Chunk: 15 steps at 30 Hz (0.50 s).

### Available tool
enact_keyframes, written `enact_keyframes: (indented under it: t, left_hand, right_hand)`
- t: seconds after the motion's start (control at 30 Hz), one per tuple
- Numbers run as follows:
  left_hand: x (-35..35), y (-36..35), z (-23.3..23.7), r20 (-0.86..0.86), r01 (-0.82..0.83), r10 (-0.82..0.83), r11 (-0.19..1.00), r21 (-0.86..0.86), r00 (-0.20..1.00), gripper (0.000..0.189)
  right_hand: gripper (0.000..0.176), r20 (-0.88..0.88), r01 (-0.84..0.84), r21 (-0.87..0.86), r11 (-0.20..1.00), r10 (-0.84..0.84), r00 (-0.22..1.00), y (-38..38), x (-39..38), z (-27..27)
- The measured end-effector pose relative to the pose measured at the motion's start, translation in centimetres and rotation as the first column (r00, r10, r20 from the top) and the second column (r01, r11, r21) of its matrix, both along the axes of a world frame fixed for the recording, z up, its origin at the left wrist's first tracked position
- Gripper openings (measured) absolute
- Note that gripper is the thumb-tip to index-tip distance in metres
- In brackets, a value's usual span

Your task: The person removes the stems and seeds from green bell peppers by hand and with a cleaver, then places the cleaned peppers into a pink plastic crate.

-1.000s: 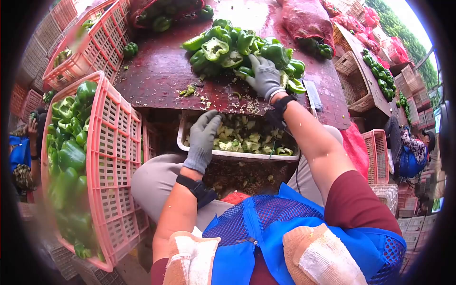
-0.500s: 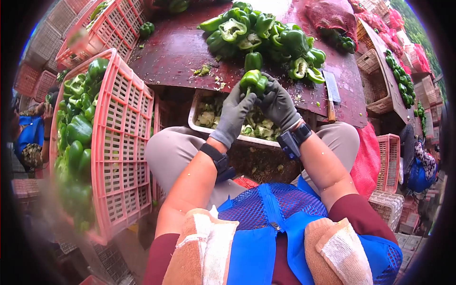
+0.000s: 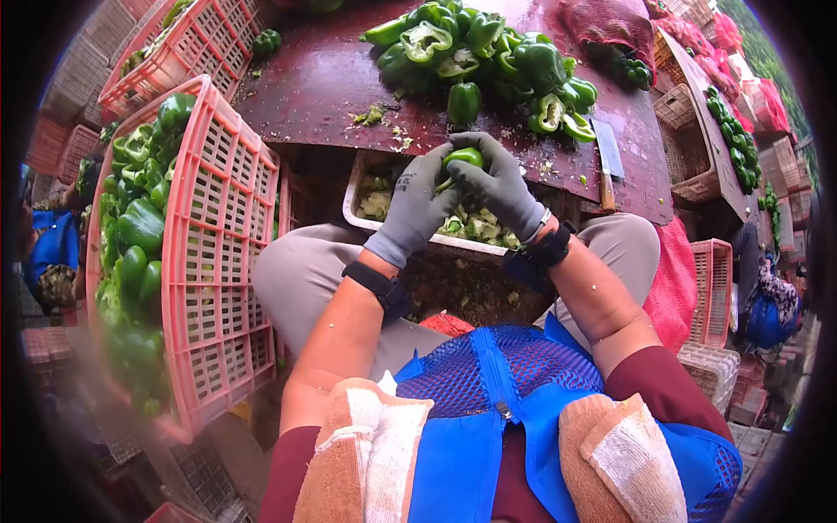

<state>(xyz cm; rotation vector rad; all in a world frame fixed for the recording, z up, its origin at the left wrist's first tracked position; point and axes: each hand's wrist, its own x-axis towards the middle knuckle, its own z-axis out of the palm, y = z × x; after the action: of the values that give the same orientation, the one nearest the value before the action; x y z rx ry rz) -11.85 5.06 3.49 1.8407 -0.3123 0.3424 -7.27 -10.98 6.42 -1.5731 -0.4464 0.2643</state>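
Our grey-gloved left hand [image 3: 415,202] and grey-gloved right hand [image 3: 499,187] clasp one glossy green bell pepper [image 3: 464,158] at twelve o'clock.

Held pepper [image 3: 465,158] (stem perhaps) partly hidden by hands [image 3: 453,179].

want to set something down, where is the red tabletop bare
The widest bare patch of the dark red wooden tabletop lies between the pink slatted crates on the left and the heap of green peppers. A narrower strip is free right of the broad steel knife. It is crowded at the heap, and green scraps litter the near edge.
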Motion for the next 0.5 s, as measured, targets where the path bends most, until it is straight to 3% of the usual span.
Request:
enact_keyframes:
  t: [0.07, 0.17, 0.33, 0.43, 0.47, 0.5]
  left_hand:
    - [0.0, -0.6, -0.7, -0.033, 0.001, -0.006, 0.99, -0.139, 0.999, 0.045]
    - [-0.4, -1.1, -0.2, -0.029, -0.113, 0.112, 0.993, -0.021, 0.993, 0.035]
    - [0.5, -1.5, -0.6, 0.226, -0.262, 0.209, 0.935, 0.239, 0.951, 0.031]
    - [0.4, -2.0, -0.4, 0.152, -0.254, 0.231, 0.953, 0.162, 0.961, 0.034]
    - [0.4, -2.3, -0.4, -0.022, -0.171, 0.17, 0.982, -0.079, 0.985, 0.033]
    - [0.4, -2.7, -0.6, -0.082, -0.163, 0.149, 0.962, -0.22, 0.985, 0.033]
  right_hand:
    - [0.027, -0.007, 0.072, -0.032, 0.997, -0.072, 0.997, 0.5, -0.5, 0.1]
    - [0.022, 0.121, 0.205, 0.036, 0.978, -0.207, 0.971, 1.7, 0.3, -2.3]
    - [0.021, -0.343, 0.481, 0.263, 0.836, -0.385, 0.857, 3.8, 0.6, -3.4]
    - [0.022, -0.238, 0.458, 0.227, 0.86, -0.407, 0.882, 2.9, 0.2, -3.6]
    - [0.024, -0.21, 0.446, 0.278, 0.851, -0.399, 0.893, 3.4, 0.1, -3.4]
    - [0.024, -0.131, 0.43, 0.242, 0.87, -0.41, 0.902, 3.3, 0.1, -3.6]
